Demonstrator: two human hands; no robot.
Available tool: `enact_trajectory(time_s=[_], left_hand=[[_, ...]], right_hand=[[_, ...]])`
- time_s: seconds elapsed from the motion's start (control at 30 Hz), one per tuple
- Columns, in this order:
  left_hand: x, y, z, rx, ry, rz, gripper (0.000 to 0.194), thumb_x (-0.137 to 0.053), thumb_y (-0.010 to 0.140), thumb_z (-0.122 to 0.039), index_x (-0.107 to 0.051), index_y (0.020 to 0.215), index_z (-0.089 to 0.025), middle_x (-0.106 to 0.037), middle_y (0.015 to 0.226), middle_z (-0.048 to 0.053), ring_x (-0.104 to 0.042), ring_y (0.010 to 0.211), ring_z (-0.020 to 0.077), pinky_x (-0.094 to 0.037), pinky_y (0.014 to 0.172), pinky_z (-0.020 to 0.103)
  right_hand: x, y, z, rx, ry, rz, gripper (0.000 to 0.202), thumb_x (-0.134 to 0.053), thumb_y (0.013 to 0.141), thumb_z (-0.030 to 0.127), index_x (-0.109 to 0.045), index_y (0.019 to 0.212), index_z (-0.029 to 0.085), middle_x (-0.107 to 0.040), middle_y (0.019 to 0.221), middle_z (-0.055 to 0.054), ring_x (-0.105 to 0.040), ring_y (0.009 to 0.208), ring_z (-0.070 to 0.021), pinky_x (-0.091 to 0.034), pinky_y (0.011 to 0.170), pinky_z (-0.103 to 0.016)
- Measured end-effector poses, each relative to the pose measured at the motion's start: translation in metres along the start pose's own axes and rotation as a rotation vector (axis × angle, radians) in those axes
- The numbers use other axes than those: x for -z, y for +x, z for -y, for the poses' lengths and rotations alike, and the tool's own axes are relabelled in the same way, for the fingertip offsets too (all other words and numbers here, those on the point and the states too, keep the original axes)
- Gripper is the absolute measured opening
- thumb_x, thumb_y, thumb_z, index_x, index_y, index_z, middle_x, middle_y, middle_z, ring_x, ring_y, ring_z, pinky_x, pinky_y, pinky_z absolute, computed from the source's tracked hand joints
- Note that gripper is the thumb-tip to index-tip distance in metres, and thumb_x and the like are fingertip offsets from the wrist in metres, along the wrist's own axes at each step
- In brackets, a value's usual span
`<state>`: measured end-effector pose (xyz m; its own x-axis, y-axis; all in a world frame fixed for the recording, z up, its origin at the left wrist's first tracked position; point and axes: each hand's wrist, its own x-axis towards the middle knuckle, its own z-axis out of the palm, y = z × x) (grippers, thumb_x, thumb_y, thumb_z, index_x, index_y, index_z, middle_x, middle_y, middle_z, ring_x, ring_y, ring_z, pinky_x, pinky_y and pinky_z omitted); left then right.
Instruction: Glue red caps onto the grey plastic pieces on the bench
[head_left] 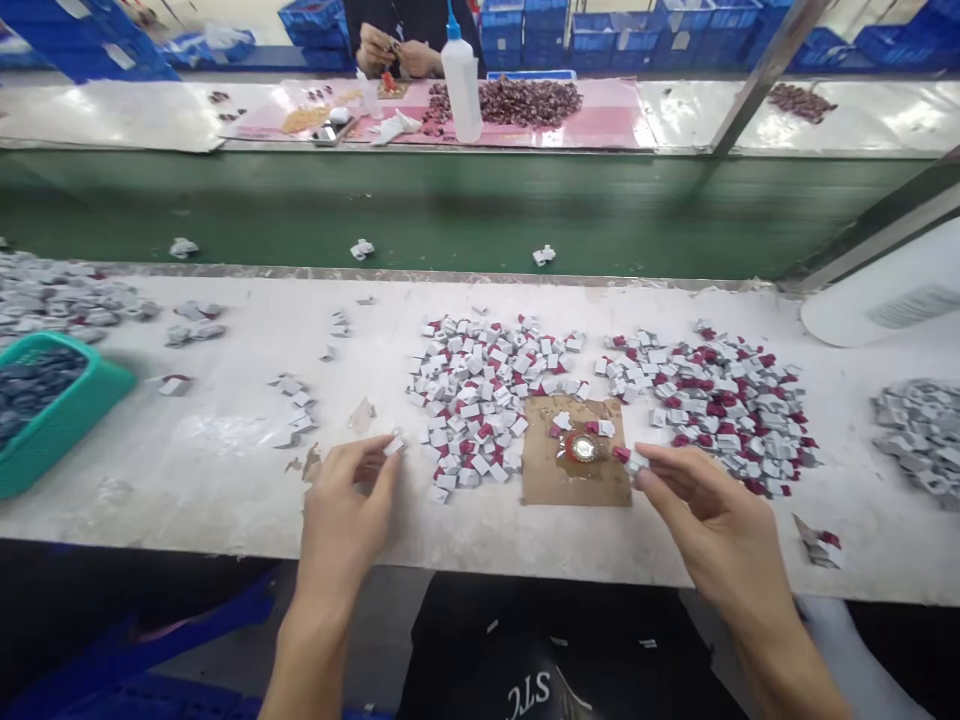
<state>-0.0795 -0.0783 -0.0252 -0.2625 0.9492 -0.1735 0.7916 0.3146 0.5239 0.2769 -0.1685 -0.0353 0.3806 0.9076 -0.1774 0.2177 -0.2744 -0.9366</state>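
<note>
Between thumb and forefinger my left hand (349, 505) pinches a small white plastic part (394, 444), left of a pile of white and dark-red parts (472, 400). My right hand (709, 510) is closed on a small white part with a dark-red end (622, 454), held at the right edge of a brown cardboard square (547, 485). On the cardboard lies a small round dish (583, 447) with a shiny centre, in a wet amber patch. A couple of white and red parts rest beside it.
More white and red parts (720, 400) are heaped on the right, with grey parts (919, 430) beyond. A teal basket (97, 385) holds dark pieces at left. Behind the table runs a green belt (450, 205). Across it a co-worker's hands (397, 52) work near a white bottle (463, 95).
</note>
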Motion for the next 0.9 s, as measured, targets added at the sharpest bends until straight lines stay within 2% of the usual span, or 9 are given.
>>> enact_trajectory(time_s=[0.07, 0.2, 0.37, 0.47, 0.6, 0.67, 0.73, 0.8, 0.9], left_hand=[[-0.002, -0.001, -0.006, -0.026, 0.022, 0.057, 0.042, -0.067, 0.092, -0.058, -0.083, 0.114, -0.026, -0.078, 0.11, 0.011, -0.077, 0.097, 0.0321, -0.07, 0.095, 0.049], [0.0, 0.0, -0.006, -0.009, 0.004, 0.094, 0.047, -0.069, 0.089, -0.065, -0.085, 0.111, -0.027, -0.081, 0.118, 0.012, -0.08, 0.1, 0.0331, -0.07, 0.095, 0.05], [0.0, 0.001, -0.004, 0.094, -0.018, 0.189, 0.049, -0.075, 0.078, -0.068, -0.082, 0.104, -0.027, -0.082, 0.1, 0.009, -0.079, 0.094, 0.0346, -0.068, 0.085, 0.049], [0.0, 0.0, -0.008, 0.107, -0.004, 0.186, 0.048, -0.077, 0.075, -0.066, -0.081, 0.104, -0.028, -0.081, 0.092, 0.007, -0.077, 0.089, 0.0336, -0.067, 0.084, 0.049], [0.0, -0.006, -0.018, 0.1, -0.009, 0.136, 0.046, -0.08, 0.081, -0.069, -0.083, 0.106, -0.031, -0.083, 0.1, 0.007, -0.079, 0.095, 0.0358, -0.067, 0.083, 0.05], [-0.003, -0.012, -0.029, 0.097, -0.092, 0.083, 0.045, -0.084, 0.084, -0.07, -0.082, 0.107, -0.031, -0.084, 0.102, 0.006, -0.08, 0.099, 0.0361, -0.069, 0.085, 0.051], [-0.01, -0.021, -0.048, 0.079, -0.227, 0.092, 0.043, -0.088, 0.086, -0.067, -0.08, 0.107, -0.031, -0.084, 0.101, 0.005, -0.082, 0.1, 0.0346, -0.072, 0.089, 0.051], [-0.022, -0.029, -0.072, 0.05, -0.378, 0.208, 0.039, -0.091, 0.086, -0.062, -0.081, 0.108, -0.031, -0.084, 0.103, 0.004, -0.083, 0.101, 0.0327, -0.074, 0.091, 0.049], [-0.043, -0.039, -0.107, -0.01, -0.624, 0.471, 0.027, -0.092, 0.092, -0.052, -0.084, 0.11, -0.033, -0.087, 0.111, 0.004, -0.085, 0.107, 0.0303, -0.075, 0.097, 0.047]], right_hand=[[-0.007, 0.002, 0.004, 0.031, 0.011, 0.036, 0.019, -0.085, 0.106, 0.042, -0.095, 0.122, 0.038, -0.088, 0.109, -0.006, -0.088, 0.098, -0.0283, -0.079, 0.085, -0.041], [-0.015, 0.002, 0.003, 0.036, 0.03, 0.06, 0.018, -0.084, 0.108, 0.038, -0.094, 0.123, 0.038, -0.089, 0.114, -0.006, -0.088, 0.104, -0.0288, -0.078, 0.088, -0.043], [-0.021, 0.001, -0.002, 0.049, 0.018, 0.07, 0.019, -0.081, 0.11, 0.034, -0.093, 0.124, 0.035, -0.089, 0.111, -0.006, -0.087, 0.102, -0.0275, -0.077, 0.087, -0.042], [-0.024, 0.002, -0.001, 0.059, 0.006, 0.081, 0.018, -0.08, 0.111, 0.033, -0.093, 0.123, 0.034, -0.088, 0.109, -0.005, -0.086, 0.102, -0.0274, -0.076, 0.088, -0.042], [-0.022, 0.004, 0.006, 0.054, 0.013, 0.069, 0.016, -0.082, 0.11, 0.036, -0.093, 0.121, 0.036, -0.087, 0.104, -0.005, -0.086, 0.098, -0.0282, -0.075, 0.085, -0.043], [-0.019, 0.004, 0.009, 0.02, 0.054, 0.055, 0.016, -0.085, 0.108, 0.037, -0.094, 0.121, 0.037, -0.088, 0.105, -0.005, -0.086, 0.099, -0.0284, -0.075, 0.086, -0.044], [-0.017, 0.006, 0.011, -0.029, 0.149, 0.055, 0.017, -0.087, 0.108, 0.038, -0.094, 0.122, 0.038, -0.089, 0.109, -0.004, -0.087, 0.102, -0.0283, -0.076, 0.09, -0.045], [-0.015, 0.008, 0.013, -0.07, 0.28, 0.076, 0.019, -0.087, 0.109, 0.039, -0.094, 0.126, 0.041, -0.09, 0.116, -0.003, -0.088, 0.108, -0.0283, -0.077, 0.097, -0.047], [-0.015, 0.011, 0.016, -0.109, 0.454, 0.111, 0.02, -0.089, 0.108, 0.046, -0.093, 0.127, 0.043, -0.092, 0.127, -0.003, -0.089, 0.121, -0.0306, -0.077, 0.107, -0.053]])
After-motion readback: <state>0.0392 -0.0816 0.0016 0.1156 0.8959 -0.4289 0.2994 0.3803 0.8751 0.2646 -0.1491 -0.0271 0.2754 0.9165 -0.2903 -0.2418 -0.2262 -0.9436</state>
